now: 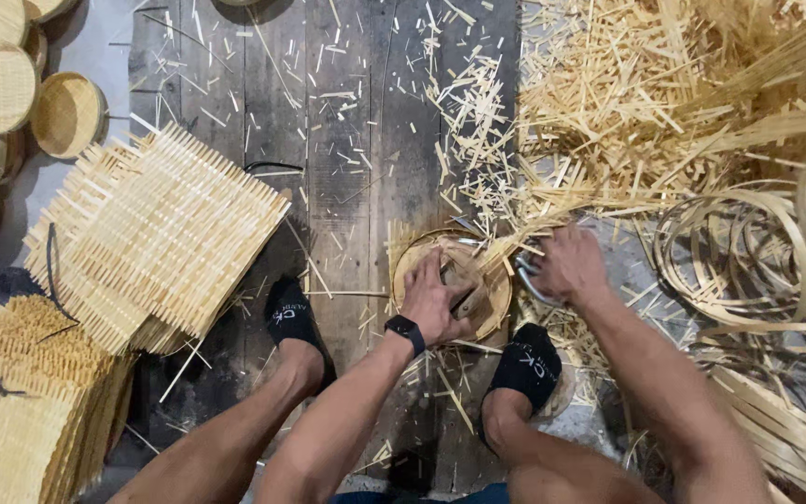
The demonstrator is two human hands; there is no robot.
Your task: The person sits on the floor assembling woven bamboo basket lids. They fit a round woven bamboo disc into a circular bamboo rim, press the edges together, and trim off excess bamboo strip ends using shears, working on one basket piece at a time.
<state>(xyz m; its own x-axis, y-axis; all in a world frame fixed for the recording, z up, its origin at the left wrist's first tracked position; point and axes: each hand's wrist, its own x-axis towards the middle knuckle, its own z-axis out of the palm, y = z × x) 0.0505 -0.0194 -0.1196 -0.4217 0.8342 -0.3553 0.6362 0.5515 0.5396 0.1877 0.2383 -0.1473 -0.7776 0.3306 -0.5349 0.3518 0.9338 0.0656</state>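
A dark wooden floor (328,140) fills the middle of the frame, with little cut bits all over it. A big heap of bamboo strips (664,103) sits at the upper right, and coiled bamboo hoops (757,252) lie at the right edge. At the left is a stack of woven square mats (156,238), and finished round baskets (11,93) fill the upper left corner. Near the middle is a small round basket (464,280), held between two feet in black socks. It looks light, thin and bendy, so it might crack if squeezed hard; the round rim looks like the best place to hold it. The left hand (433,303) presses down on it with fingers curled around a small wooden piece. The right hand (566,266) is closed around a curved metal tool just beside the rim. Open room is mostly above the basket; the sides are crowded.
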